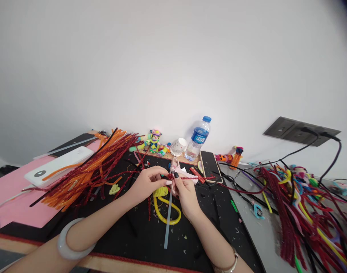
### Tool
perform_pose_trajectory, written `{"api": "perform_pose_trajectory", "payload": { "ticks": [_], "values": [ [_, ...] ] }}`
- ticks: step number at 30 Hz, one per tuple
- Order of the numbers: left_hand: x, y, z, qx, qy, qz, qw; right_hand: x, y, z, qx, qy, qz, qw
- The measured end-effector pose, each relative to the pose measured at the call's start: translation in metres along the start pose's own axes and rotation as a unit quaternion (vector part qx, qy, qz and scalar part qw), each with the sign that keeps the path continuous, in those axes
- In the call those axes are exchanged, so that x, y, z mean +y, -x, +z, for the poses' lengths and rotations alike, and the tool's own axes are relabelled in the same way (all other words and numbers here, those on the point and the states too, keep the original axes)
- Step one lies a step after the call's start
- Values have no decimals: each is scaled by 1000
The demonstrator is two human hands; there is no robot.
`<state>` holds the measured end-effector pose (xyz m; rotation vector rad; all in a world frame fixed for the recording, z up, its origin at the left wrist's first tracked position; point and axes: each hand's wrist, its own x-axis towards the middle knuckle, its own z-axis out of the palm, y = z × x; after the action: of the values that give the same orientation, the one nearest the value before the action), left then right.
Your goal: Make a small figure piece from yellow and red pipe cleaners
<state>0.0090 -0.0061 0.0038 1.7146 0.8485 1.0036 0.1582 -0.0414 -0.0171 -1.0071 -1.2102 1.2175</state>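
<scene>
My left hand and my right hand meet over the black mat, fingertips pinched together on a dark red tinsel pipe cleaner that sticks out to the right. Its middle is bunched between my fingers and partly hidden by them. Beneath my hands a translucent glue stick runs toward the front; its far end is hidden. A loop of yellow fuzzy pipe cleaner lies on the mat, with a coiled yellow part beside my left fingertips. Just beyond my fingers is a pinkish, stained object I cannot identify.
Orange and red pipe cleaners are heaped at left beside a white device. A water bottle, paper cup, phone and small figure stand or lie behind. Tangled pipe cleaners and socket cables occupy the right.
</scene>
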Motion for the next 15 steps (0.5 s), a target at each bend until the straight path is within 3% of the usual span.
{"api": "perform_pose_trajectory", "payload": {
  "ticks": [4, 9, 12, 15],
  "values": [
    [0, -1, 0, 18, 50, 5, 999, -3, 3, 5, -31, -4, 24, 999],
    [-2, -1, -4, 22, -5, 5, 1000, -3, 4, 4, -7, 28, -1, 1000],
    [0, 0, -6, -8, -54, 25, 998, 0, 3, 0, 40, 53, -38, 997],
    [4, 1, -6, -90, -87, 32, 992, 1, 4, -2, 54, 112, -69, 990]
  ]
}}
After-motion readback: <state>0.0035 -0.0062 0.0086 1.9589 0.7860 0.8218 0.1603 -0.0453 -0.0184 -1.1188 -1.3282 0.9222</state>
